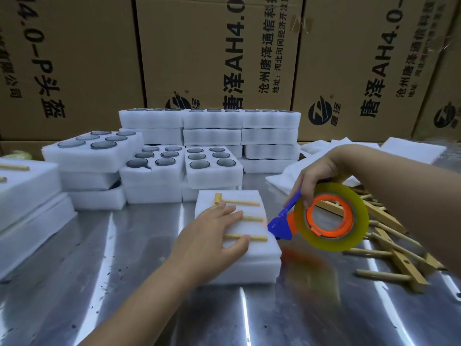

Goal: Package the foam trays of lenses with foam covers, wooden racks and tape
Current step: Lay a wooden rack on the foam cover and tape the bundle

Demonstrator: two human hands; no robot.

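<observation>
Covered foam stack (pixel 249 260): one, mid-surface (pixel 124 283). Wooden rack (pixel 242 203): one, three pegs, on top. Open six-lens trays (pixel 152 176): three, behind. Left hand (pixel 212 236): fingers straight, pressing the rack. Right hand (pixel 315 178): fingers curled round tape dispenser (pixel 331 242), cutter at stack's right edge.

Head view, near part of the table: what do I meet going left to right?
Foam stack at the left edge → covered foam pack with a wooden rack on top → tape dispenser → loose pile of wooden racks.
</observation>
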